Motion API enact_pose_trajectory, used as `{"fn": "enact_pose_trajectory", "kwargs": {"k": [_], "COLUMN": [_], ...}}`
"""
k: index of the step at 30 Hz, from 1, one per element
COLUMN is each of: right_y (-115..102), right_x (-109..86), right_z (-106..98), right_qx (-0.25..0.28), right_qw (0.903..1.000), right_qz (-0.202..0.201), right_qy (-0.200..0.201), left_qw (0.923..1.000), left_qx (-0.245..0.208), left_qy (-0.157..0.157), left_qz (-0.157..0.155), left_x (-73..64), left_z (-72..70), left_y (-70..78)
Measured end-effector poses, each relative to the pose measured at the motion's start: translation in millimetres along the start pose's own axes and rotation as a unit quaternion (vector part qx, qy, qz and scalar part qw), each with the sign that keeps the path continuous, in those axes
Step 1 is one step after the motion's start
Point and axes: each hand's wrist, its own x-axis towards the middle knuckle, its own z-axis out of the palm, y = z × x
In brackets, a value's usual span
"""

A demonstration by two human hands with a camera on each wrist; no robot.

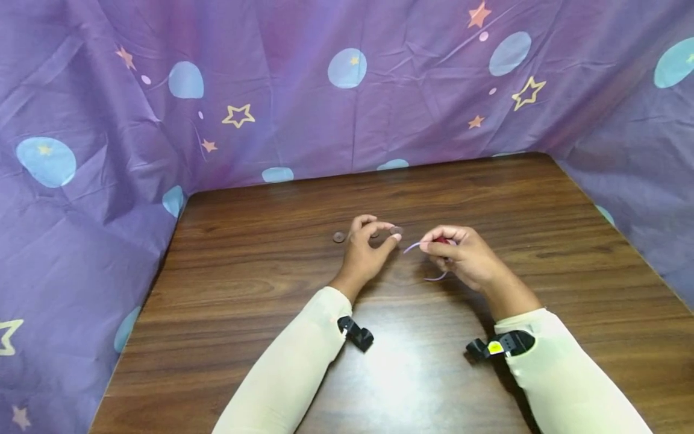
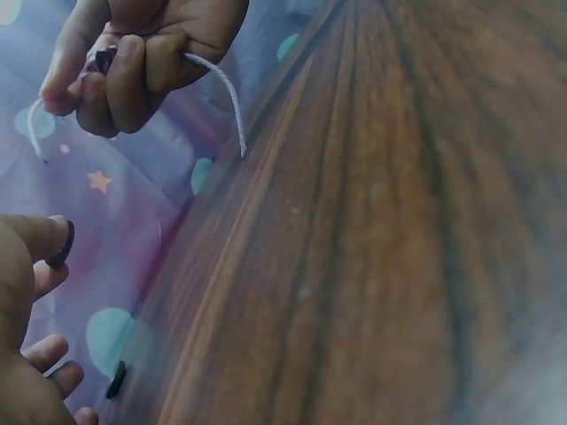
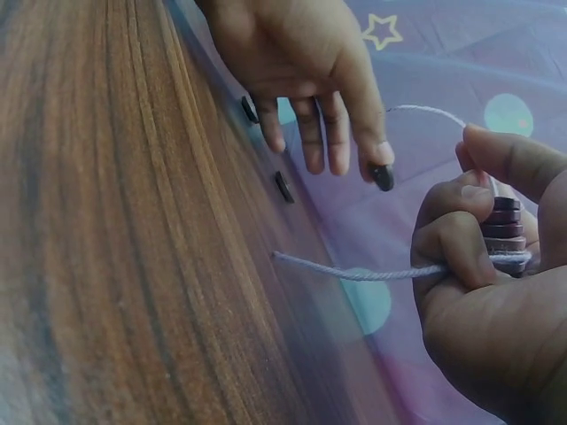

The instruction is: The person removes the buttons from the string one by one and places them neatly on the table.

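Note:
My left hand [image 1: 364, 256] pinches a small dark brown button-like disc [image 1: 396, 230] by its edge between thumb and forefinger, its other fingers spread loosely. To the right, my right hand [image 1: 461, 256] pinches a pale lilac cord [image 1: 412, 248] between thumb and forefinger, one end sticking out toward the held disc. Its curled fingers also hold a stack of red and brown discs [image 3: 503, 228], with the cord wrapped beside it. The cord's other end [image 3: 345, 274] hangs out below that hand. A gap separates the cord's upper end from the disc in the left hand.
One loose brown disc [image 1: 338, 237] lies on the wooden table [image 1: 260, 265] left of my left hand. Another disc [image 3: 283, 187] lies behind that hand, partly hidden in the head view. A purple curtain [image 1: 303, 120] with stars surrounds the table's back and sides.

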Motion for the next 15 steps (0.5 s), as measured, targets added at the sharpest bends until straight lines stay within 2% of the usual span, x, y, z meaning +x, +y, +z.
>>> {"fn": "enact_pose_trajectory", "kwargs": {"k": [10,15], "right_y": [1,1], "right_x": [0.3,-0.1], "right_z": [1,2], "right_qx": [0.003,-0.001], "right_qw": [1.0,1.0], "right_qz": [-0.003,-0.004], "right_qy": [-0.003,-0.007], "left_qw": [0.9993,0.9988], "left_qx": [0.005,0.006], "left_qy": [-0.011,-0.005], "left_qz": [-0.036,-0.049], "left_x": [7.0,11.8], "left_z": [0.4,2.7], "left_y": [-8.4,-11.1]}}
